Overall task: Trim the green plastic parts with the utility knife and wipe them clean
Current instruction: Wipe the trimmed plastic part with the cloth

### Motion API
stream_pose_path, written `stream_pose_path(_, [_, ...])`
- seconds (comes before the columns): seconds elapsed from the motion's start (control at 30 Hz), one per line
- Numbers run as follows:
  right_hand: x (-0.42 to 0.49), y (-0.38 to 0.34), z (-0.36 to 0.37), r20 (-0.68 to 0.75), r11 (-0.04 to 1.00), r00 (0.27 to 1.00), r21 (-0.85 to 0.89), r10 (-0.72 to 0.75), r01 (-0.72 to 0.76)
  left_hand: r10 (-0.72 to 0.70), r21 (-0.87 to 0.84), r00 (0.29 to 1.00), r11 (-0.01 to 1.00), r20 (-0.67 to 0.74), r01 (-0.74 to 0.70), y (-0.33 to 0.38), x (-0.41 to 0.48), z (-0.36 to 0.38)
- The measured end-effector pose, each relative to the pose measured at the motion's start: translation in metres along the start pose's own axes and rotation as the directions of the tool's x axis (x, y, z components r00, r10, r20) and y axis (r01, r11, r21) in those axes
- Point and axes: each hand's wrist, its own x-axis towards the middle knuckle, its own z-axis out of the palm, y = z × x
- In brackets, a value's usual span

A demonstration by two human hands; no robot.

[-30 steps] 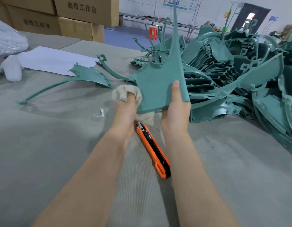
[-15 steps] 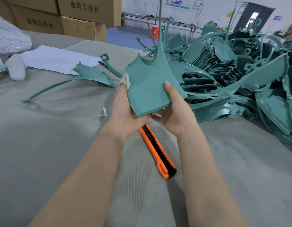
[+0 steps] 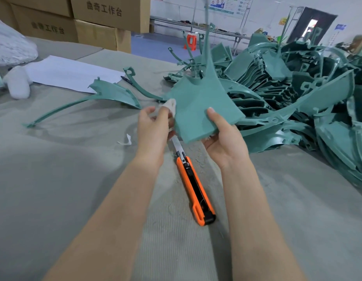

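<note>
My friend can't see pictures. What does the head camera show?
The right hand holds up a green plastic part while the left hand holds a white cloth at its edge. An orange utility knife lies on the table below.

Stacked cardboard boxes, blue floor

- Plastic part: teal green, plain.
- Pile of parts: same teal green.
- Knife: orange with black, silver blade.
- Cloth: off-white.
- Bench: grey, finely ribbed.
- Boxes: brown, dark lettering.
- Paper: white.
- Stool: orange-red.
</note>
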Motion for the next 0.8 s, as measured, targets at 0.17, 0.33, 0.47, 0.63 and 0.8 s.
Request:
stream_pose_path(0.17, [0.001, 0.0, -0.002, -0.185, 0.985, 0.969, 0.007, -0.166, 0.17, -0.22, 0.074, 0.878, 0.975, 0.426, 0.208, 0.0, -0.012, 0.005])
stream_pose_path(0.33, [-0.002, 0.001, 0.0, -0.127, 0.929, 0.973, -0.343, -0.193, 0.139, -0.1, -0.096, 0.924, 0.985, 0.368, 0.145, -0.01, -0.022, 0.019])
stream_pose_path(0.47, [0.001, 0.002, -0.005, -0.229, 0.781, 0.931, -0.618, -0.286, 0.088, -0.01, -0.205, 0.954, 0.976, 0.3, 0.075, -0.003, -0.009, 0.008])
stream_pose_path(0.63, [-0.007, -0.026, -0.015, -0.3, 0.918, 0.868, -0.151, -0.395, 0.366, 0.014, -0.164, 0.958, 0.986, 0.288, 0.035, 0.0, -0.002, -0.002])
stream_pose_path(0.8, [-0.01, 0.001, 0.016, 0.258, 0.387, 0.797, -0.766, -0.546, 0.513, 0.027, -0.045, 0.938, 0.999, 0.345, -0.012, -0.002, -0.01, 0.008])
